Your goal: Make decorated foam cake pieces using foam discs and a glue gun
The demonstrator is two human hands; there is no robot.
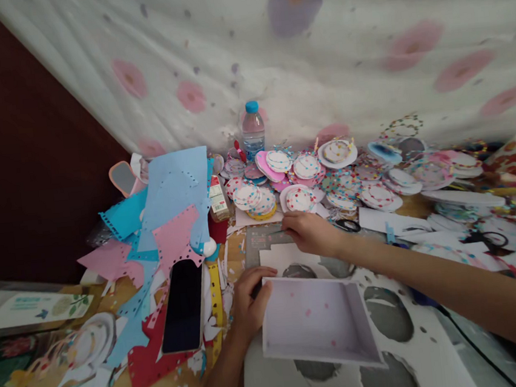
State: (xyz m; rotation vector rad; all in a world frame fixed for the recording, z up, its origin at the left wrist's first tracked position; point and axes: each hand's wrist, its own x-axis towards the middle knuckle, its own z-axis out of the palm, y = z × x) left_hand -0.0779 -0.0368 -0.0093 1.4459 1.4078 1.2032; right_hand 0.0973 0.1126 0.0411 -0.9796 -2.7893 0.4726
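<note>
My left hand (250, 304) grips the left rim of a shallow white box (315, 316), its thumb over the edge. Inside the box lie a few small pink dots. Tilted a little, the box is over a white sheet with cut-out holes (430, 347). Beyond the box, my right hand (310, 232) is closed in a pinch above the grey cutting mat (253, 240). A thin dark line shows at its fingertips, too small to name. Just past that hand sit stacked white paper discs with beaded rings (300, 199).
A phone (183, 307) lies left among coloured paper scraps (173, 189). A water bottle (253, 132) stands at the back by a small carton (218, 198). Black-handled scissors (347, 225) lie behind my right forearm. A black cable (473, 343) runs along the right.
</note>
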